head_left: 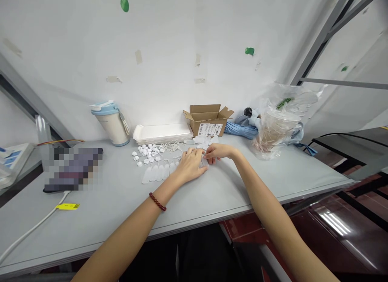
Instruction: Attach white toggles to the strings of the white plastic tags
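Note:
My left hand (190, 165) lies palm down on the table, thumb apart from the fingers, its fingertips at small white pieces. It covers the right end of a row of flat, translucent white tags (155, 173) with white cords. Just right of it, my right hand (216, 152) has its fingers curled and pinched by the left fingertips; what it holds is too small to make out. Loose white round caps (149, 151) are heaped left of my hands. A bundle of white cords (171, 146) lies behind the row, and more white pieces (204, 140) lie beyond my fingertips.
An open cardboard box (209, 118) and a stack of white trays (163, 132) stand against the wall. A tumbler (112, 124) and a pixelated device (75, 168) with a white cable (33, 225) are at left. At right are blue cloth (241, 130) and a bagged cup (275, 128).

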Demonstrator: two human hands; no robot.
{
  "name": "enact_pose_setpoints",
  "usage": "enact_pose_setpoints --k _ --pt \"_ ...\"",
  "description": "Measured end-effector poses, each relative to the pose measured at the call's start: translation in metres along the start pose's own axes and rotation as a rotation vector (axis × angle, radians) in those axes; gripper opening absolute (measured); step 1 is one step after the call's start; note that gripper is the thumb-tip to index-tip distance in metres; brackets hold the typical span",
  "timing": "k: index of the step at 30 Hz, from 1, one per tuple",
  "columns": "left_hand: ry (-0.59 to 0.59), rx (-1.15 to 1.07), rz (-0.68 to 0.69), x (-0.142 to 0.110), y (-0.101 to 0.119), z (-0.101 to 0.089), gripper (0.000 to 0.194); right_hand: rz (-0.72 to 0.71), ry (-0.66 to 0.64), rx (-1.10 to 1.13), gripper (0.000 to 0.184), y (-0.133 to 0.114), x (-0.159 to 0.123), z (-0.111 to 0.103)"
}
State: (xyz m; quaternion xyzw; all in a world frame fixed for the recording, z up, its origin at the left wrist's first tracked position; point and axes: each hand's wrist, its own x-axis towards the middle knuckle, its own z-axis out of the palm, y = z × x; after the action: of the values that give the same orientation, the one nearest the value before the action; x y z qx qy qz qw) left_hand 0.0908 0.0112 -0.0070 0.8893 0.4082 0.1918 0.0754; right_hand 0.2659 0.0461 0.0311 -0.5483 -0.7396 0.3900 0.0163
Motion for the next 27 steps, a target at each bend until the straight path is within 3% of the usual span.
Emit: enact_pose_setpoints --k 27 --pt "-0.008 -0.002 -0.038 0.0000 0.0013 0.0005 0.037 -0.039 0.040 0.008 0.022 0.0013 0.0029 0.0015"
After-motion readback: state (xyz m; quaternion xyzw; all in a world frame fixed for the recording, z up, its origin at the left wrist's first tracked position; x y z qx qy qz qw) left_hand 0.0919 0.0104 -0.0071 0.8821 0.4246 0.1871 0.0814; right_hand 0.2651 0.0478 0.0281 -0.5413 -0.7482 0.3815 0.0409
